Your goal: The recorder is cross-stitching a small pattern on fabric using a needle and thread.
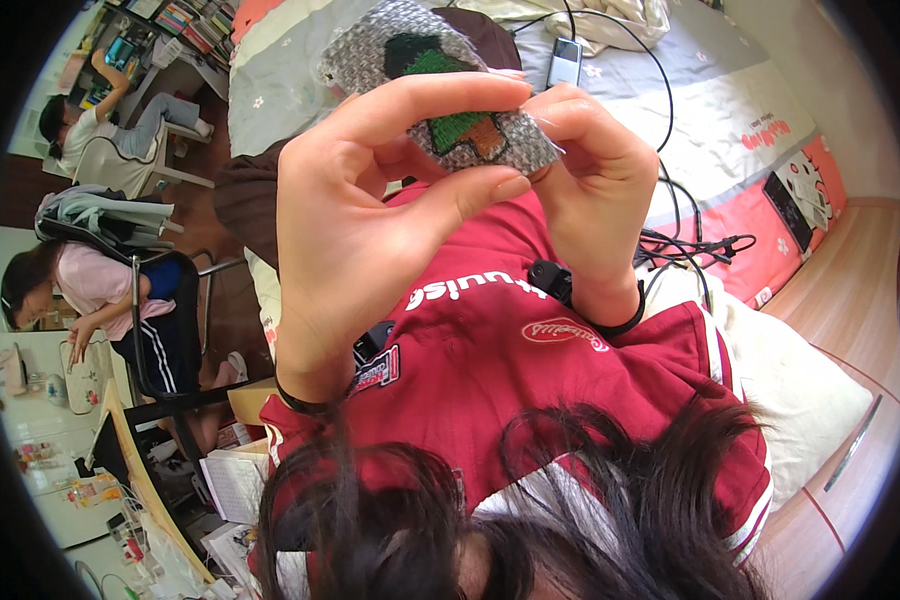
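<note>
Behind everything lies one bed [710, 110] with a grey and pink cover, and on it one small silver music player or phone [566, 62] with black cables [692, 240] running from it toward the pink edge. One wooden floor [850, 290] shows on the right.

Two hands are raised close to the camera. The left hand [360, 220] and the right hand [590, 190] share one piece of grey woven cloth [440, 90] bearing a stitched patch of green, dark green and orange. The left thumb and forefinger are pinched on the cloth's lower edge, the other fingers [315, 180] curled behind. The right hand's fingertips are pressed together on the cloth's right corner; whether a needle sits between them is too small to tell. Each wrist wears one dark band. Below them is one red shirt [560, 370] with white lettering, and dark hair [530, 520] covers the lower edge.

Two other people are at the left: one [80, 125] seated by a bookshelf, one in a pink top [90, 285] bent over a worktop [30, 420]. Small things on that worktop are blurred beyond counting. The cloth's lower part is hidden by the fingers, and the stitched shape cannot be read whole.
</note>
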A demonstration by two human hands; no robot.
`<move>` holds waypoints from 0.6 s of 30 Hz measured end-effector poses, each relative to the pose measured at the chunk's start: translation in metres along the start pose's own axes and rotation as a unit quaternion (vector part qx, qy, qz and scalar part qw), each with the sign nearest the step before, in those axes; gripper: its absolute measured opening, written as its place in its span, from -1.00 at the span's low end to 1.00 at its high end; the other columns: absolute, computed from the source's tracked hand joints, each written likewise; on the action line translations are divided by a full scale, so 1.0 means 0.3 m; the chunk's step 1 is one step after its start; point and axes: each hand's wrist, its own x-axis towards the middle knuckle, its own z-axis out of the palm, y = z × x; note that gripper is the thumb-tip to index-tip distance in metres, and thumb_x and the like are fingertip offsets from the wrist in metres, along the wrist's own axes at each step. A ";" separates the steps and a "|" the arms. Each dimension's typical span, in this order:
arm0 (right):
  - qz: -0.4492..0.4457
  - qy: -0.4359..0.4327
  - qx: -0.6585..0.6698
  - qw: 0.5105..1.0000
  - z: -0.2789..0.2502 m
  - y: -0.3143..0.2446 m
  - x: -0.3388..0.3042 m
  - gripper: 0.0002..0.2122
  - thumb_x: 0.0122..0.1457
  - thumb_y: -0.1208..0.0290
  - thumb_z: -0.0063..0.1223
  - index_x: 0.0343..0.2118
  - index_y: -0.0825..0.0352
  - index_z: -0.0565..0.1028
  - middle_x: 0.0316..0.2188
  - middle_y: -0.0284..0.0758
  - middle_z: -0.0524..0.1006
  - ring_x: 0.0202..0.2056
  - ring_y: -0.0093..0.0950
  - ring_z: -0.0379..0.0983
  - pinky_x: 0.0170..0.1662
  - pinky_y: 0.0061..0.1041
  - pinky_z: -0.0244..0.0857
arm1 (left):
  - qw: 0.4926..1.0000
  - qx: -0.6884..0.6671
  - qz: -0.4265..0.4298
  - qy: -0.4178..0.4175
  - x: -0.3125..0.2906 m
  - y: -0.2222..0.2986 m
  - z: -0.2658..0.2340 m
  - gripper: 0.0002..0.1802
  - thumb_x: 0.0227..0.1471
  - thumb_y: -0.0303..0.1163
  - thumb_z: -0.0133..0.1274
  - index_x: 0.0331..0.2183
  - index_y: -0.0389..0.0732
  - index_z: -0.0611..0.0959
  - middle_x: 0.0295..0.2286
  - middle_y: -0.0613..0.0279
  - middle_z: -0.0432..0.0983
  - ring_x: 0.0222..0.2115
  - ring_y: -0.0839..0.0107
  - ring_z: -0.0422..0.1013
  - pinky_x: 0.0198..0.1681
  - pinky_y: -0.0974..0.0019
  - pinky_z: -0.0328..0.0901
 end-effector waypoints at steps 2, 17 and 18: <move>0.087 0.029 0.022 0.996 0.010 -0.026 -0.005 -0.83 -0.12 0.77 -0.07 -0.42 0.44 0.43 -0.51 -0.35 0.46 -0.44 -0.65 0.39 -0.39 -0.72 0.27 | 1.000 -0.007 0.020 0.000 0.001 -0.007 0.001 -0.57 -0.28 -0.75 0.06 -0.23 -0.45 0.44 -0.20 -0.03 0.36 -0.23 0.42 0.34 -0.23 0.51 0.29; -0.126 0.064 -0.266 0.954 -0.013 0.004 0.027 -0.85 -0.30 0.57 0.15 -0.57 0.29 0.48 -0.56 -0.38 0.38 -0.52 -0.48 0.28 -0.45 -0.57 0.18 | 0.997 0.064 0.031 0.034 0.035 -0.044 0.024 -0.53 -0.24 -0.81 -0.13 -0.19 -0.28 0.49 -0.19 0.21 0.40 -0.33 0.59 0.34 -0.33 0.58 0.23; -0.148 0.071 -0.263 0.951 -0.015 0.006 0.030 -0.89 -0.23 0.60 0.12 -0.56 0.36 0.44 -0.54 -0.33 0.39 -0.50 -0.48 0.32 -0.46 -0.57 0.20 | 0.997 0.067 0.034 0.032 0.038 -0.047 0.030 -0.53 -0.24 -0.81 -0.13 -0.19 -0.28 0.49 -0.19 0.21 0.40 -0.33 0.59 0.34 -0.33 0.58 0.23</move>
